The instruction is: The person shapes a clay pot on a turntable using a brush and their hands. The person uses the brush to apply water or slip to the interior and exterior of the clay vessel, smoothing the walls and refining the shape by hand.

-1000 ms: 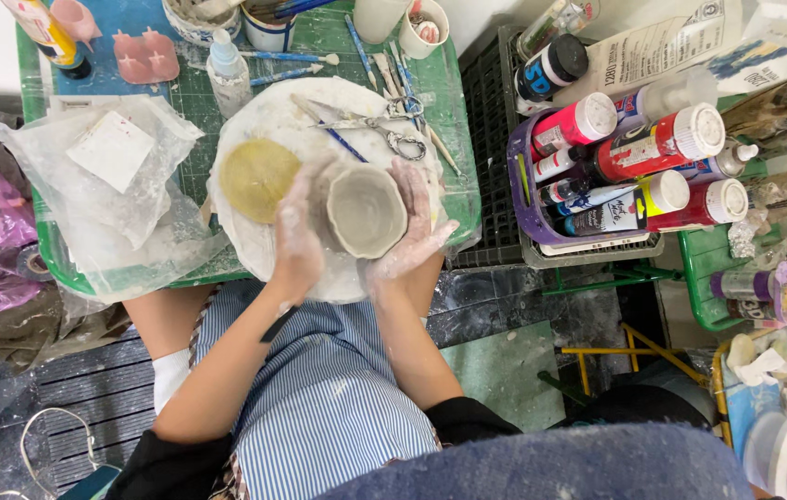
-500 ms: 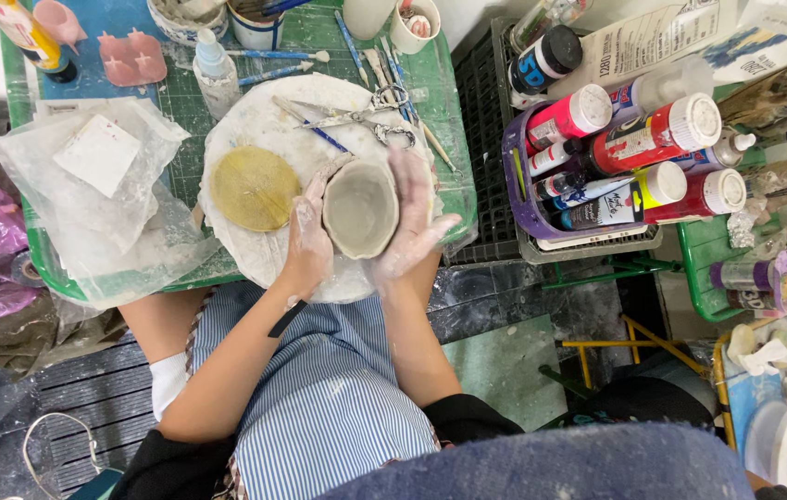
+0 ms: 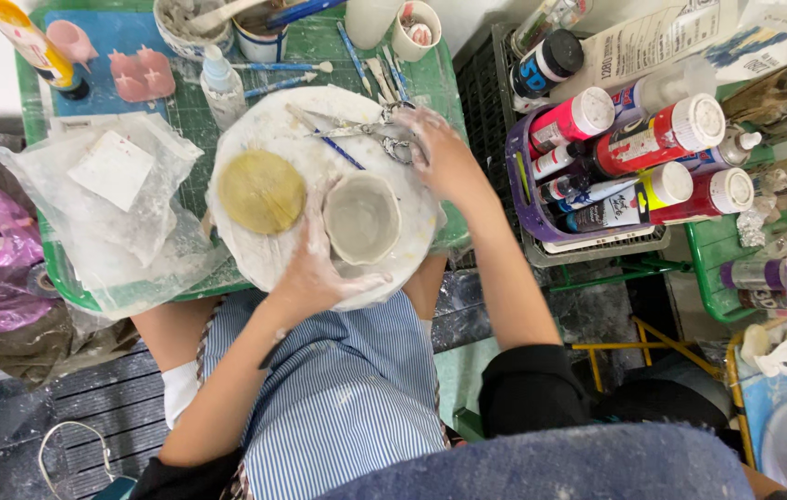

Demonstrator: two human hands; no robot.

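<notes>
— Where's the clay bowl (image 3: pixel 362 218)?
— On the round white board (image 3: pixel 255 139), beside the yellow sponge (image 3: pixel 261 192). Left hand (image 3: pixel 312 268) cups its near side, fingers spread.
— The right hand (image 3: pixel 437 153)?
— At the board's right edge, fingers curled on the scissors (image 3: pixel 384 132).

Green work table (image 3: pixel 181 102), dark slatted floor (image 3: pixel 106 407), purple paint basket (image 3: pixel 528 199) beside.

Grey clay bowl (image 3: pixel 362 218), yellow sponge (image 3: pixel 261 191), white round board (image 3: pixel 412 250). Green surface (image 3: pixel 440 79) with grid lines. Blue-and-white striped apron (image 3: pixel 347 389). Red and pink paint bottles (image 3: pixel 634 148), white caps, in purple basket (image 3: pixel 525 199). Pink mould (image 3: pixel 142 76) on blue mat (image 3: pixel 116 32). Clay-whitened left hand (image 3: pixel 312 273).
</notes>
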